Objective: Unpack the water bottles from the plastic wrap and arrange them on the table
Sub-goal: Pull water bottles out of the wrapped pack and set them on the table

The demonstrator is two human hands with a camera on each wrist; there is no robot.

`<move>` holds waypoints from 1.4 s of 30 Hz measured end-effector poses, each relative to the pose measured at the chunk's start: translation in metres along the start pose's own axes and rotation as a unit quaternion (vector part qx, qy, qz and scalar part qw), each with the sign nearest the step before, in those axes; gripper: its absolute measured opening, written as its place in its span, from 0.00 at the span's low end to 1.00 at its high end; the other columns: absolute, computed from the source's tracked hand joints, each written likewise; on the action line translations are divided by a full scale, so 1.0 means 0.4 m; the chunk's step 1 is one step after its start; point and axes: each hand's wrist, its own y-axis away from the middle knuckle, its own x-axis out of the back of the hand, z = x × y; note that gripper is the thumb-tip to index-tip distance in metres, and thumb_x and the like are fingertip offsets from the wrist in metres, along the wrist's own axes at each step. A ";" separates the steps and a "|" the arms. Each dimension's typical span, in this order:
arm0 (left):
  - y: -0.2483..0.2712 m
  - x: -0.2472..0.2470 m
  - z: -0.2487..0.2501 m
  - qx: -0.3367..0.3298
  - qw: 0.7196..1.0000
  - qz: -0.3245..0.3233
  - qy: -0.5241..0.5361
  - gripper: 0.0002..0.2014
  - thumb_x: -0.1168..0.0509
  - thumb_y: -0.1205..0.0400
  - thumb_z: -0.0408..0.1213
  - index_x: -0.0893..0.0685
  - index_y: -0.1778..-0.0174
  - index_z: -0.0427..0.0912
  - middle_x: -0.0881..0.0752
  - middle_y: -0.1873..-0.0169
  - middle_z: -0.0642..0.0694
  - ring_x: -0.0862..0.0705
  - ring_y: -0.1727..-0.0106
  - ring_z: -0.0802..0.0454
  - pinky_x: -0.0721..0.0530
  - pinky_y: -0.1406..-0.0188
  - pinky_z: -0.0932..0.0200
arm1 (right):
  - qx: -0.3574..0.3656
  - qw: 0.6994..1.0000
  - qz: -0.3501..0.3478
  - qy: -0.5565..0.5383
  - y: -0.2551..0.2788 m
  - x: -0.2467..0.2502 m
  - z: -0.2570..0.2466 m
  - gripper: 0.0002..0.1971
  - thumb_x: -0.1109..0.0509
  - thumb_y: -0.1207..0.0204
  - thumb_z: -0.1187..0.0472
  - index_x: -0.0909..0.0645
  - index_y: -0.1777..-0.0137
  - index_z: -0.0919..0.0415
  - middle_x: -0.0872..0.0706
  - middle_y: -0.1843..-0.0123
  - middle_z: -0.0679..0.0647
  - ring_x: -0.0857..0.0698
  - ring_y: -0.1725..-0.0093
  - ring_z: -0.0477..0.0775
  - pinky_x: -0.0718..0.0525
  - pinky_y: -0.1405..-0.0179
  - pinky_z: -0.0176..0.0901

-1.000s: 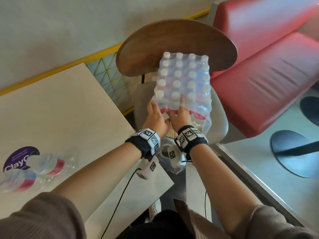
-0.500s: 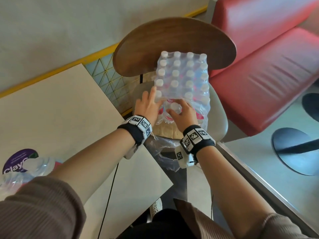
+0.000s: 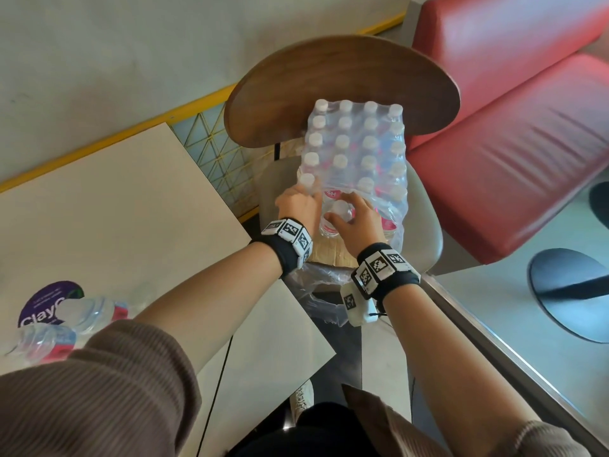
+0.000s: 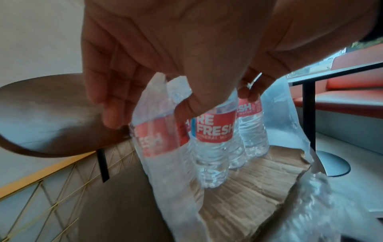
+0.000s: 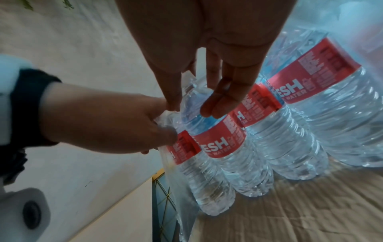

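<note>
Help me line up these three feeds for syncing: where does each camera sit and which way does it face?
Head: worn on the head, looking forward and down at the bottle pack on the chair; both forearms, left hand and right hand show.
Left wrist: at the left wrist, looking along the left hand to the plastic wrap it pinches.
Right wrist: at the right wrist, looking along the right hand to the bottle it takes hold of; the left hand shows too.
Shared: the wrist views both show red-labelled bottles on cardboard.

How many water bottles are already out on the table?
2. One water bottle sits by the purple sticker, a second bottle nearer the brown sleeve; that sleeve may hide more.
</note>
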 end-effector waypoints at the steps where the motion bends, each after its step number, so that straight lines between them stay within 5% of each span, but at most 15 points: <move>1: -0.002 0.004 0.006 0.003 1.000 -0.006 0.002 0.20 0.43 0.17 0.31 0.31 0.28 0.40 0.22 0.42 0.27 0.17 0.46 0.34 0.15 0.53 0.48 | -0.002 1.000 -0.001 0.001 -0.001 0.000 -0.002 0.22 0.27 0.27 0.52 0.23 0.33 0.53 0.19 0.35 0.53 0.18 0.42 0.57 0.19 0.41 0.49; 5: 0.003 0.002 0.009 -0.010 0.999 0.022 0.041 0.21 0.48 0.15 0.31 0.37 0.24 0.38 0.24 0.41 0.27 0.16 0.48 0.36 0.16 0.59 0.49 | -0.006 1.000 -0.003 0.004 -0.004 0.004 -0.010 0.24 0.27 0.27 0.52 0.23 0.32 0.54 0.18 0.34 0.54 0.18 0.40 0.57 0.19 0.38 0.50; 7: -0.005 -0.002 -0.013 -0.017 0.999 0.039 0.025 0.28 0.50 0.14 0.30 0.48 0.18 0.49 0.26 0.41 0.26 0.15 0.51 0.37 0.19 0.64 0.51 | -0.008 1.000 -0.003 0.003 -0.005 0.004 -0.010 0.24 0.27 0.27 0.51 0.23 0.32 0.54 0.18 0.34 0.54 0.18 0.40 0.57 0.19 0.38 0.50; 9: -0.016 0.007 -0.035 -0.017 0.999 0.042 -0.011 0.25 0.53 0.11 0.35 0.46 0.18 0.55 0.28 0.40 0.28 0.15 0.54 0.40 0.21 0.67 0.53 | -0.008 1.000 -0.005 0.005 -0.005 0.001 -0.011 0.24 0.27 0.27 0.51 0.24 0.31 0.54 0.19 0.33 0.53 0.18 0.39 0.56 0.19 0.37 0.52; 13: -0.022 0.051 -0.020 0.021 0.998 -0.036 -0.044 0.18 0.52 0.11 0.37 0.26 0.29 0.37 0.24 0.42 0.32 0.14 0.59 0.45 0.16 0.70 0.59 | -0.004 1.000 -0.008 0.011 -0.004 0.004 -0.017 0.24 0.27 0.27 0.51 0.24 0.32 0.53 0.20 0.32 0.53 0.19 0.38 0.56 0.20 0.37 0.48; 18: -0.004 0.087 0.023 0.073 0.986 -0.137 0.065 0.15 0.44 0.19 0.26 0.24 0.38 0.26 0.26 0.44 0.34 0.21 0.63 0.43 0.10 0.62 0.59 | -0.003 1.000 -0.014 0.014 0.001 0.012 -0.021 0.23 0.27 0.26 0.52 0.23 0.32 0.53 0.20 0.32 0.54 0.19 0.39 0.56 0.21 0.39 0.46; 22: -0.028 0.102 -0.001 0.039 0.989 -0.109 0.091 0.17 0.47 0.15 0.30 0.28 0.32 0.28 0.29 0.57 0.39 0.19 0.39 0.37 0.18 0.41 0.48 | -0.006 1.000 -0.015 0.012 0.001 0.018 -0.024 0.23 0.27 0.26 0.53 0.23 0.32 0.54 0.19 0.33 0.54 0.19 0.39 0.56 0.22 0.39 0.46; 26: -0.051 0.110 0.004 0.009 0.993 -0.107 0.054 0.16 0.42 0.18 0.26 0.21 0.35 0.32 0.22 0.40 0.35 0.18 0.40 0.38 0.17 0.58 0.50 | 0.006 1.000 -0.016 0.005 0.000 0.020 -0.023 0.21 0.27 0.27 0.53 0.23 0.34 0.52 0.18 0.34 0.50 0.19 0.39 0.54 0.23 0.41 0.42; 30: -0.044 0.112 -0.016 -0.052 0.997 -0.052 0.033 0.18 0.42 0.17 0.28 0.23 0.31 0.37 0.23 0.37 0.33 0.21 0.36 0.35 0.18 0.46 0.46 | 0.004 1.000 -0.017 0.007 -0.004 0.018 -0.018 0.20 0.28 0.27 0.51 0.23 0.35 0.51 0.18 0.35 0.51 0.19 0.39 0.54 0.23 0.40 0.44; 33: -0.032 0.097 -0.029 -0.076 0.993 -0.026 0.084 0.19 0.44 0.16 0.27 0.27 0.29 0.39 0.27 0.38 0.30 0.18 0.41 0.31 0.17 0.47 0.43 | -0.003 0.999 -0.011 0.036 -0.010 0.010 -0.018 0.21 0.30 0.27 0.45 0.23 0.35 0.51 0.17 0.35 0.52 0.21 0.35 0.56 0.24 0.33 0.52; 38: -0.011 0.096 -0.060 -0.068 0.983 -0.020 0.171 0.15 0.43 0.16 0.31 0.25 0.33 0.38 0.25 0.40 0.34 0.15 0.46 0.34 0.20 0.53 0.47 | -0.012 0.996 -0.017 0.088 -0.010 -0.002 -0.032 0.23 0.33 0.23 0.46 0.26 0.30 0.53 0.20 0.32 0.56 0.27 0.31 0.62 0.32 0.29 0.52; 40: -0.001 0.081 -0.077 -0.070 0.974 -0.016 0.216 0.15 0.46 0.14 0.35 0.27 0.31 0.43 0.25 0.39 0.37 0.18 0.43 0.37 0.21 0.52 0.50 | -0.007 0.996 -0.007 0.089 -0.008 -0.005 -0.032 0.23 0.32 0.25 0.46 0.23 0.33 0.54 0.19 0.34 0.57 0.24 0.34 0.60 0.28 0.33 0.49; 42: 0.012 0.058 -0.080 -0.077 0.955 -0.018 0.287 0.23 0.39 0.18 0.38 0.31 0.27 0.56 0.34 0.30 0.40 0.26 0.33 0.37 0.21 0.39 0.45 | -0.021 0.997 0.001 0.068 -0.007 -0.005 -0.038 0.21 0.28 0.27 0.48 0.19 0.37 0.56 0.18 0.39 0.57 0.21 0.38 0.59 0.24 0.40 0.45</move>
